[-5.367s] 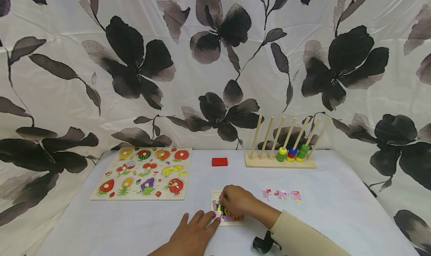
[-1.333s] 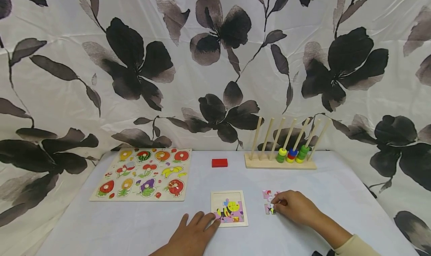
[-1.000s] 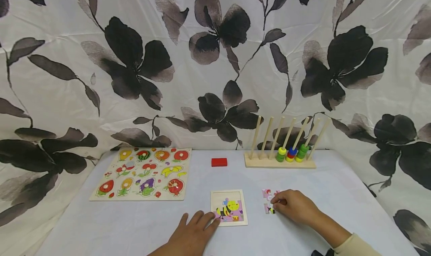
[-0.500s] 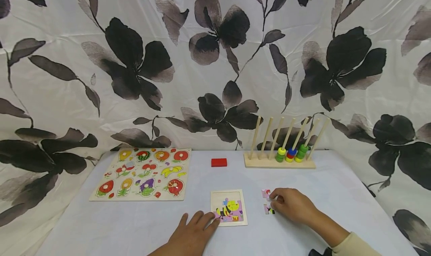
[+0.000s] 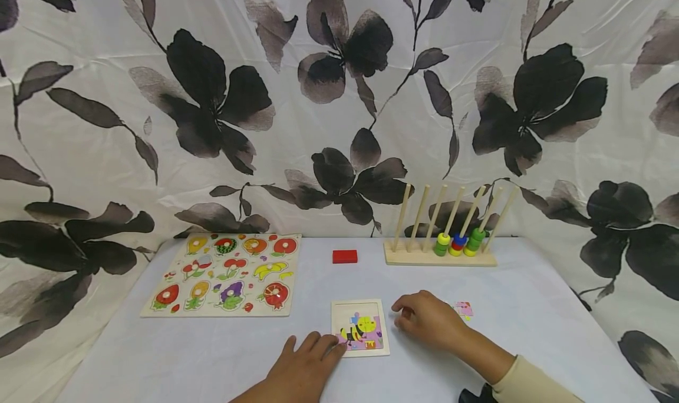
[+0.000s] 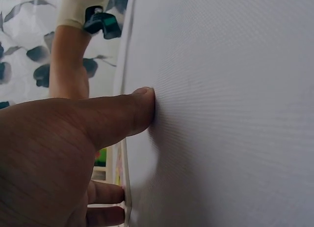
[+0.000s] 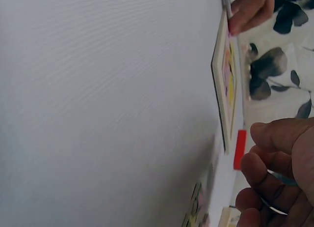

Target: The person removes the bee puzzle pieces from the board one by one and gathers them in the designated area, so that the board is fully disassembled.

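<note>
My left hand (image 5: 305, 364) lies with fingers spread, its fingertips on the lower left corner of a small wooden puzzle tray (image 5: 386, 332). Inside the tray sits a partly filled bee jigsaw (image 5: 362, 327), with bare wood along its top and left. Just right of the tray hovers my right hand (image 5: 432, 323), fingers loosely curled. In the right wrist view, thumb and index finger stand apart with nothing between them. A pink jigsaw piece (image 5: 464, 309) shows beyond that hand, which hides other loose pieces; some puzzle pieces (image 7: 194, 212) appear below it in the right wrist view.
A fruit puzzle board (image 5: 294, 273) lies at the back left of the white-covered table (image 5: 185, 356). Behind the tray is a red block (image 5: 345, 256). A wooden peg stand (image 5: 398, 258) with coloured rings stands at the back right, before a floral cloth (image 5: 339, 114).
My right hand was over the tray, then went right to the loose pieces; in the last half second it has come back left towards the tray. The left hand has kept its place.
</note>
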The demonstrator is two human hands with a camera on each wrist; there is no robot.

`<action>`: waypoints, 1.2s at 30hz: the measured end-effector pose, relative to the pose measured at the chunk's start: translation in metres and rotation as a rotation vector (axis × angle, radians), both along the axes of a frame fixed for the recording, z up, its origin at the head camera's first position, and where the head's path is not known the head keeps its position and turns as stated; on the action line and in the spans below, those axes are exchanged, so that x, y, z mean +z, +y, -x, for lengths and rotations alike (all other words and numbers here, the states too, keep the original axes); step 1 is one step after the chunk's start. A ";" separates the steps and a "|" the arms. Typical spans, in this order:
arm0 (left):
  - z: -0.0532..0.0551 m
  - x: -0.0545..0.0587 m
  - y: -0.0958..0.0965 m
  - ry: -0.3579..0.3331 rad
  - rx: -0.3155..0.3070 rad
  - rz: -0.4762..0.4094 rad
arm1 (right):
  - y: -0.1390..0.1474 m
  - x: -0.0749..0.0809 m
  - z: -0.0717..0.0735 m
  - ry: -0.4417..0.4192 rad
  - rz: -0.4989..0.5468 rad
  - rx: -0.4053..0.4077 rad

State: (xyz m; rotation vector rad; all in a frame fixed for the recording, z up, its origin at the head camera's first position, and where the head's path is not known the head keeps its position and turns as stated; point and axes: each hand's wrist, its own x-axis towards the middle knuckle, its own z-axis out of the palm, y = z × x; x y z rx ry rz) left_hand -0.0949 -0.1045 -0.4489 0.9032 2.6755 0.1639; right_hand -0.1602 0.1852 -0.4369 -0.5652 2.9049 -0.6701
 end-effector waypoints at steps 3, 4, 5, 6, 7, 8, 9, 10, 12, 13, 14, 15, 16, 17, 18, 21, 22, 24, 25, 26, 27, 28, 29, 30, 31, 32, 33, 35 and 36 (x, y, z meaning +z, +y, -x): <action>0.001 0.000 0.001 -0.010 0.008 0.006 | -0.010 -0.001 0.002 0.029 -0.008 0.053; 0.002 0.000 0.002 -0.014 0.013 0.009 | -0.013 -0.001 0.002 0.038 -0.008 0.066; 0.002 0.000 0.003 -0.018 0.018 0.012 | -0.016 -0.001 0.003 0.046 -0.007 0.082; 0.002 0.001 0.003 -0.023 0.023 0.015 | -0.018 -0.002 0.004 0.055 -0.005 0.097; 0.002 0.001 0.004 -0.022 0.025 0.017 | -0.021 -0.002 0.004 0.059 -0.002 0.110; 0.002 0.001 0.004 -0.019 0.026 0.017 | -0.024 -0.002 0.005 0.060 0.001 0.122; 0.002 0.001 0.005 -0.014 0.025 0.019 | -0.026 -0.003 0.006 0.063 0.002 0.137; 0.002 0.001 0.005 -0.008 0.022 0.025 | -0.028 -0.003 0.007 0.062 0.003 0.153; 0.002 0.001 0.005 0.001 0.013 0.037 | -0.031 -0.005 0.008 0.064 0.000 0.185; 0.003 0.001 0.006 0.007 0.007 0.043 | -0.032 -0.005 0.009 0.061 -0.005 0.198; 0.003 0.001 0.006 0.006 0.005 0.050 | -0.034 -0.006 0.010 0.059 -0.009 0.211; 0.003 0.001 0.006 0.003 0.003 0.058 | -0.035 -0.006 0.011 0.056 -0.012 0.223; 0.004 0.001 0.006 0.000 0.002 0.063 | -0.036 -0.007 0.012 0.051 -0.014 0.232; 0.004 0.001 0.006 -0.002 0.003 0.065 | -0.037 -0.008 0.013 0.049 -0.017 0.241; 0.005 0.001 0.006 -0.003 0.003 0.066 | -0.039 -0.008 0.014 0.046 -0.017 0.249; 0.005 0.001 0.007 -0.003 0.002 0.068 | -0.042 -0.010 0.016 0.026 -0.022 0.257; 0.006 0.002 0.007 -0.003 0.002 0.066 | -0.043 -0.011 0.016 0.021 -0.028 0.259; 0.006 0.002 0.007 -0.006 0.004 0.062 | -0.046 -0.012 0.017 0.010 -0.041 0.259; 0.006 0.002 0.007 -0.009 0.004 0.060 | -0.047 -0.012 0.017 0.003 -0.049 0.259; 0.006 0.002 0.007 -0.010 0.005 0.057 | -0.048 -0.013 0.016 -0.002 -0.057 0.258; 0.006 0.002 0.007 -0.011 0.006 0.054 | -0.049 -0.013 0.016 -0.004 -0.065 0.259; 0.006 0.002 0.007 -0.010 0.006 0.051 | -0.049 -0.013 0.016 -0.006 -0.073 0.260; 0.005 0.002 0.007 -0.008 0.005 0.049 | -0.050 -0.012 0.016 -0.008 -0.079 0.260; 0.005 0.002 0.007 -0.006 0.004 0.047 | -0.051 -0.012 0.016 -0.011 -0.083 0.260; 0.005 0.002 0.007 -0.002 0.002 0.045 | -0.052 -0.012 0.015 -0.015 -0.086 0.261; 0.005 0.002 0.007 0.000 0.001 0.042 | -0.052 -0.011 0.015 -0.018 -0.087 0.261; 0.005 0.002 0.006 0.001 0.001 0.041 | -0.053 -0.011 0.015 -0.019 -0.087 0.262; 0.006 0.002 0.006 -0.002 0.001 0.040 | -0.054 -0.010 0.015 -0.028 -0.086 0.262; 0.006 0.002 0.007 -0.005 0.002 0.040 | -0.055 -0.009 0.016 -0.034 -0.084 0.261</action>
